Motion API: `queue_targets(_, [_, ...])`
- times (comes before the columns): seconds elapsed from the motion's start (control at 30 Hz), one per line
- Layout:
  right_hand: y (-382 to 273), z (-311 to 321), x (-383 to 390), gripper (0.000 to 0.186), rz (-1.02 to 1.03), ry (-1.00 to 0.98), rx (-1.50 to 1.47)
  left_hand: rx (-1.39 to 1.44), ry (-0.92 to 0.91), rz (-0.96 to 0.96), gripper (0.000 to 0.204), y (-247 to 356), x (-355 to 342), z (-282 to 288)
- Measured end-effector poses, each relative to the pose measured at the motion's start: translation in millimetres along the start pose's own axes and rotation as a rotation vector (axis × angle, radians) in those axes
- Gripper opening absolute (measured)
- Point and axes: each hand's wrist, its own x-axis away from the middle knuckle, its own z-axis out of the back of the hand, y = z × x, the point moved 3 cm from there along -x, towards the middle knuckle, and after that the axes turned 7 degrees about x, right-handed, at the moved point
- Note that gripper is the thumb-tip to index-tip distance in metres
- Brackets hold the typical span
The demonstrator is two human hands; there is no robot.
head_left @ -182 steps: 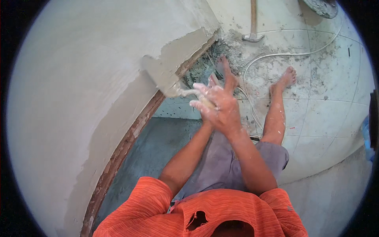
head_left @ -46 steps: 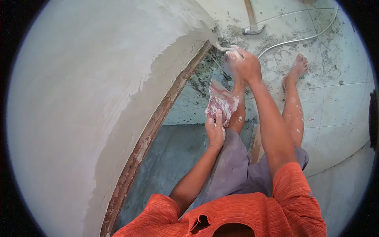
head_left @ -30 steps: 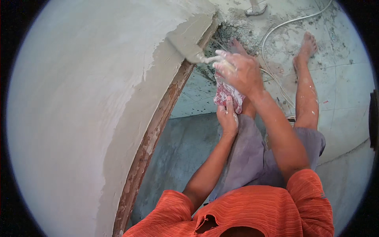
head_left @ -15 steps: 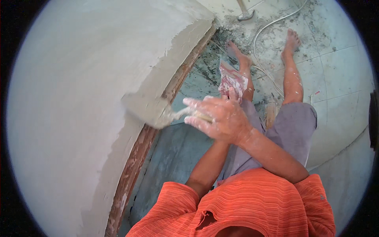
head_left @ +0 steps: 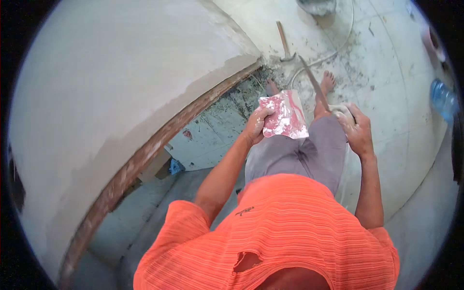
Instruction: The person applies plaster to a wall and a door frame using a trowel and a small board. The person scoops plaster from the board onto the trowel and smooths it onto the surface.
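Observation:
My left hand (head_left: 257, 125) grips a flat red-and-white sheet (head_left: 285, 116) by its left edge, thumb on top. White plaster is smeared over the sheet. To its right, my right hand (head_left: 356, 129) is wrapped around the handle of a trowel (head_left: 315, 84). The trowel's blade is seen nearly edge-on, pointing up and to the left, apart from the sheet. On the left spreads a pale plastered wall (head_left: 111, 72), with a darker, damp-looking band (head_left: 159, 116) along its edge. Below that band runs a rough reddish-brown strip (head_left: 133, 166).
A hammer (head_left: 282, 41) lies on the tiled floor amid scattered debris, beside a pale cable (head_left: 333, 55). Farther back is a bucket (head_left: 316, 7). A blue plastic bottle (head_left: 443, 99) stands or lies at the far right. Something blue (head_left: 175, 166) sits beneath the brown strip.
My right hand has drawn the trowel away from the wall's edge to the right. The sheet has come nearer in my left hand. The view has shifted, showing the bucket and bottle.

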Motion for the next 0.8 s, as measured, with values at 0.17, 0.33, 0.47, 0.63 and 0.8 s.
queue_targets(0.17, [-67, 13, 2, 0.028, 0.034, -0.003, 0.144, 0.096, -0.18, 0.001, 0.036, 17, 10, -6])
queue_targets(0.33, [-94, -2, 5, 0.034, 0.165, -0.091, 0.242, 0.216, -0.354, -0.055, 0.037, 17, 22, -16])
queue_targets(0.47, [-80, 14, -8, 0.031, 0.436, -0.044, 0.227, 0.288, -0.453, -0.188, 0.036, 33, 72, -64])
queue_targets(0.63, [-90, 30, -9, 0.036, 0.619, -0.025, 0.1, 0.204, -0.472, -0.421, 0.038, 27, 91, -65])
queue_targets(0.8, [-87, 35, -10, 0.043, 0.439, -0.215, -0.099, 0.388, -0.504, -0.497, 0.039, 17, 120, -67])
